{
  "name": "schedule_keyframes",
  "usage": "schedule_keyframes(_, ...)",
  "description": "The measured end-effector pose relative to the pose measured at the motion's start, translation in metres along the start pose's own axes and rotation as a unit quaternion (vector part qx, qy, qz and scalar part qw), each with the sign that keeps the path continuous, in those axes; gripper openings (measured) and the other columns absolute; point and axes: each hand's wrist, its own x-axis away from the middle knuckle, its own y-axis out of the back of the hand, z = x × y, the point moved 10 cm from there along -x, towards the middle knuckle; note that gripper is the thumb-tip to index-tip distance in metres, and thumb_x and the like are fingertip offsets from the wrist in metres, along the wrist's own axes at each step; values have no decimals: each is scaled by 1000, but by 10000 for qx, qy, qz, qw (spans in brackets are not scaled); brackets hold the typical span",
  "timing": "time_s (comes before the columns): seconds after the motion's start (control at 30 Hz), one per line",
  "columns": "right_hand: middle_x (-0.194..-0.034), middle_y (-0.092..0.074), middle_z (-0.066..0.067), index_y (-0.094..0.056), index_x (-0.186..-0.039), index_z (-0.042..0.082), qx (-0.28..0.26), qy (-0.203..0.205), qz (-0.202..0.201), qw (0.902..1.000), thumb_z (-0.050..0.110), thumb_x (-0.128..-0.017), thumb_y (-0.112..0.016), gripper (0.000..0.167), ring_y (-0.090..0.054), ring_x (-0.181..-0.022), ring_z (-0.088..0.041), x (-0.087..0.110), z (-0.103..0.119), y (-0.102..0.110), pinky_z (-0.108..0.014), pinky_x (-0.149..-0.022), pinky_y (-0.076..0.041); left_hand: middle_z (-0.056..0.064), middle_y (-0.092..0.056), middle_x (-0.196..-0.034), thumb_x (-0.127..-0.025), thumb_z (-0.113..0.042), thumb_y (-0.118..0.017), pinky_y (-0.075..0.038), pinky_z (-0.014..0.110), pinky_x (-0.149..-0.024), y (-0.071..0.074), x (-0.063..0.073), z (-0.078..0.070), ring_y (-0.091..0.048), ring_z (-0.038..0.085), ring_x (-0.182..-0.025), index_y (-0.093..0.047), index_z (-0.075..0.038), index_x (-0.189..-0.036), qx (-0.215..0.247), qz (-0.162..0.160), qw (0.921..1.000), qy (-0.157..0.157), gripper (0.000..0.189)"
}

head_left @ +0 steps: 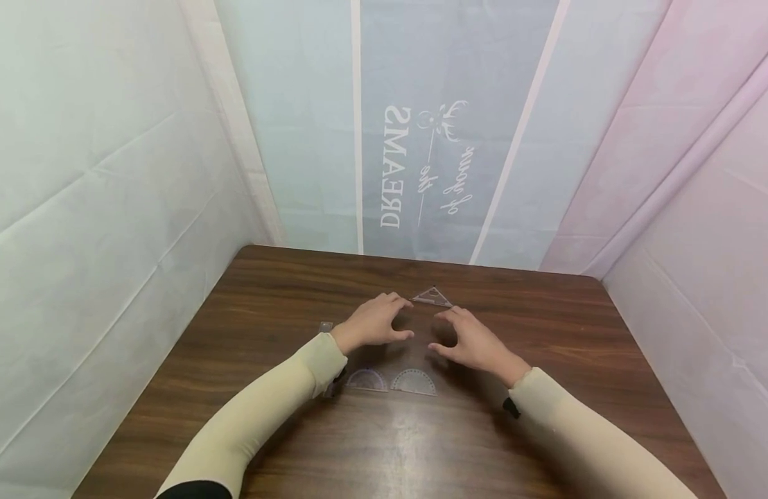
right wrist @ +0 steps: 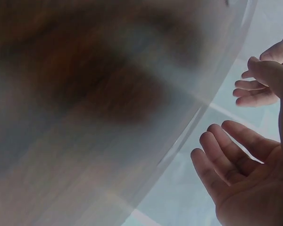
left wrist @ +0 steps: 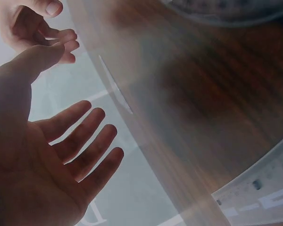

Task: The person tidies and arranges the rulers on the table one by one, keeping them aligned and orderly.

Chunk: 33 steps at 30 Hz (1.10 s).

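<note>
Over the table's far half, my left hand (head_left: 373, 321) hovers with its fingers loosely bent and thumb apart, holding nothing. Facing it, my right hand (head_left: 479, 341) is held the same way, also with nothing in it. Just beyond the fingertips of both lies a clear set square (head_left: 432, 299), seen as a thin sliver in both wrist views. Nearer me, a purplish clear protractor (head_left: 367, 380) and a colourless protractor (head_left: 414, 382) lie side by side. A clear ruler (head_left: 325, 327) is left of them, its middle hidden by my left wrist.
All the pieces lie flat on a dark wood-grain table (head_left: 546, 312). A printed cloth (head_left: 421, 69) hangs behind its far edge, and pale cloth walls (head_left: 109, 173) stand on the left and right sides.
</note>
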Motion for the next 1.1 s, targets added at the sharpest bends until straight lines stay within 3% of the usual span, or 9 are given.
schedule_keyframes(0.27,-135,-62,-19,-63,-144,-1,82,-310,-210,9993,42,-95,-84,68,-59,-125,-38,-13,-29,12,-59,-102,-54,8,-58,-150,-99,-52,-76,-49,46,-114,-3,-19,11,-57,29,-137,-58,-11,-152,-124,78,9996,245,69)
schedule_keyframes(0.53,-133,-62,-20,-62,-144,-3,123,-352,-270,9989,42,-96,-83,69,-59,-122,-36,-30,-44,14,-58,-101,-53,8,-57,-150,-99,-56,-75,-49,46,-113,-4,-39,15,-56,29,-137,-58,-12,-152,-164,138,9989,409,71)
schedule_keyframes(1.1,-139,-57,-23,-58,-147,-6,-32,-506,59,9987,36,-98,-81,69,-57,-127,-38,-53,-73,-3,-57,-107,-51,5,-54,-156,-102,-55,-71,-49,42,-114,-17,-67,24,-54,25,-141,-55,-13,-155,-155,272,9974,644,70)
